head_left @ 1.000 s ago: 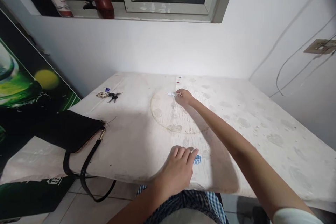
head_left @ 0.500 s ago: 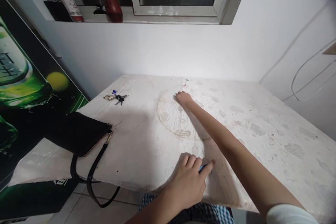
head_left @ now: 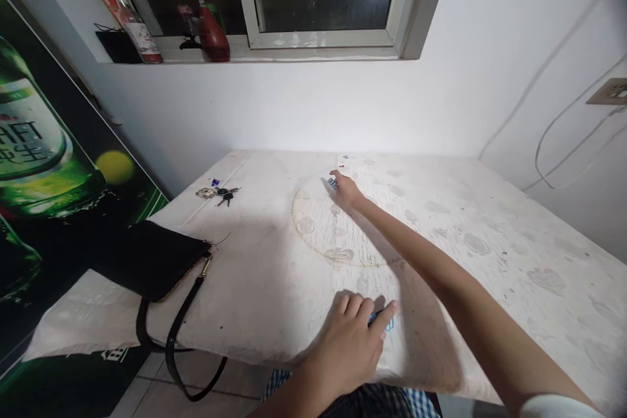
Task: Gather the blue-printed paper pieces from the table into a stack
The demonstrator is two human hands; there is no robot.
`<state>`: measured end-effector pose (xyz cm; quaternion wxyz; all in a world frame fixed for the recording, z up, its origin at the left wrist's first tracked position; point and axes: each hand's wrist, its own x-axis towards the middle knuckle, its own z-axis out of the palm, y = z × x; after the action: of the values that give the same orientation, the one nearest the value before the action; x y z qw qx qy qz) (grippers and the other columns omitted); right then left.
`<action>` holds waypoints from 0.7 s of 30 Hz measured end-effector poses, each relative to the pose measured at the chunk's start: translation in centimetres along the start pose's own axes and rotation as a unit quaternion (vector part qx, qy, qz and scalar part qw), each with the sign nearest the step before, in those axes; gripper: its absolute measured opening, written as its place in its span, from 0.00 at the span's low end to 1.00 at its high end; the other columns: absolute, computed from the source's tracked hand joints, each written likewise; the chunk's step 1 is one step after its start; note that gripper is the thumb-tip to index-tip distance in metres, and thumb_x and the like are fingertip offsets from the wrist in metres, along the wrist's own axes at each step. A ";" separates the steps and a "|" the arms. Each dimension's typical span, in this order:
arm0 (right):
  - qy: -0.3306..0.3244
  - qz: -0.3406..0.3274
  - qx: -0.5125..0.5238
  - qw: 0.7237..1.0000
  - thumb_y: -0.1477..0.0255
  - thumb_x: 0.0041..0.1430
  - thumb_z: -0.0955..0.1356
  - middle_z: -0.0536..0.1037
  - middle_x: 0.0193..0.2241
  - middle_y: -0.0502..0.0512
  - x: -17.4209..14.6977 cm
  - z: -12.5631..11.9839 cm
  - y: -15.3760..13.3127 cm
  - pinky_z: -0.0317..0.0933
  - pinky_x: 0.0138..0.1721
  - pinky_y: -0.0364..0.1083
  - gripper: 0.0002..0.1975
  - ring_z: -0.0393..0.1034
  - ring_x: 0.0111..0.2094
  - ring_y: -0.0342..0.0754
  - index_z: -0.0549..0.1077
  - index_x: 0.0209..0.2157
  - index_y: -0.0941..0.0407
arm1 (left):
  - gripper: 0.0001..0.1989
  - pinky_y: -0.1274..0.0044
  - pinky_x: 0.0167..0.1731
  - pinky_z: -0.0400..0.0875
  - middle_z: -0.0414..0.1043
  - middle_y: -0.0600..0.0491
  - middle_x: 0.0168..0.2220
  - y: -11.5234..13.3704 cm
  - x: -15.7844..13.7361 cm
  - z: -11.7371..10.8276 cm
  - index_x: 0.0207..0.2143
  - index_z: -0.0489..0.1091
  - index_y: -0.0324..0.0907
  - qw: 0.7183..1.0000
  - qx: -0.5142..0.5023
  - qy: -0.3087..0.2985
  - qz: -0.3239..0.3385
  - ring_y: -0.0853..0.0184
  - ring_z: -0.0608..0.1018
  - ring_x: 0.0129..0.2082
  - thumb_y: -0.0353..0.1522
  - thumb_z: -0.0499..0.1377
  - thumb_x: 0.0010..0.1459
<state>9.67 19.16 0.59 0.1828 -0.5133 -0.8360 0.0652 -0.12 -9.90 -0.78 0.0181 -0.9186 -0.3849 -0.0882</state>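
My left hand (head_left: 350,339) rests palm down by the table's near edge, fingers curled. Its thumb lies over a small blue-and-white, card-like piece (head_left: 390,325); the rest of it is hidden by the hand. Stretched far across the table, my right hand (head_left: 347,189) grips another small blue-and-white piece (head_left: 332,183) at the fingertips, just above or touching the surface. Just beyond the right hand lie a tiny red piece (head_left: 341,166) and a small dark-outlined marking or piece (head_left: 345,157), too small to name.
The table (head_left: 264,235) has a stained, pale cover. Keys (head_left: 226,194) and a small blue object (head_left: 215,182) lie at the back left. A black bag (head_left: 166,258) sits on the left, its strap hanging over the edge. Bottles (head_left: 214,36) stand on the windowsill.
The view has tilted up slightly. The blue-and-white piece at my right fingertips now shows its patterned face. More of the piece by my left thumb is visible.
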 end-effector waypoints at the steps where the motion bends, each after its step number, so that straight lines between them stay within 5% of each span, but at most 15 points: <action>1: 0.011 0.002 0.034 0.999 0.71 0.62 0.63 0.71 0.44 0.57 -0.9 -0.3 0.3 0.66 0.40 0.51 0.16 0.70 0.39 0.47 0.63 0.51 0.58 | 0.26 0.68 0.42 0.57 0.66 0.48 0.40 0.0 0.0 0.0 0.61 0.48 0.45 1.000 -0.002 0.001 0.000 0.59 0.65 0.39 0.35 0.47 0.61; 8: 0.021 -0.008 0.255 0.967 0.79 0.53 0.63 0.74 0.32 0.55 -12.4 -5.1 1.2 0.68 0.32 0.46 0.20 0.72 0.30 0.45 0.61 0.49 0.60 | 0.28 0.67 0.43 0.57 0.65 0.48 0.41 -0.2 0.2 0.4 0.61 0.46 0.44 1.000 -0.006 -0.012 0.003 0.58 0.65 0.41 0.28 0.48 0.59; 13: 0.007 -0.028 0.330 0.944 0.78 0.54 0.62 0.75 0.33 0.54 -21.6 -8.9 -0.2 0.67 0.39 0.48 0.15 0.72 0.36 0.46 0.65 0.45 0.56 | 0.26 0.68 0.45 0.57 0.64 0.45 0.48 -0.3 0.5 0.9 0.61 0.44 0.40 0.999 -0.039 -0.004 -0.001 0.58 0.65 0.43 0.28 0.45 0.61; 21: 0.008 -0.075 0.265 0.961 0.82 0.58 0.59 0.69 0.43 0.58 -29.8 -7.2 -4.1 0.65 0.39 0.50 0.28 0.67 0.40 0.49 0.54 0.58 0.50 | 0.21 0.67 0.46 0.57 0.64 0.46 0.49 -0.3 0.7 1.2 0.56 0.52 0.39 0.994 -0.107 0.016 -0.008 0.58 0.64 0.46 0.37 0.47 0.63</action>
<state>21.05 -9.58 1.30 0.3235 -0.3833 -0.8232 0.2659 0.29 -9.06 -1.87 -0.0750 -0.9107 -0.3798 -0.1437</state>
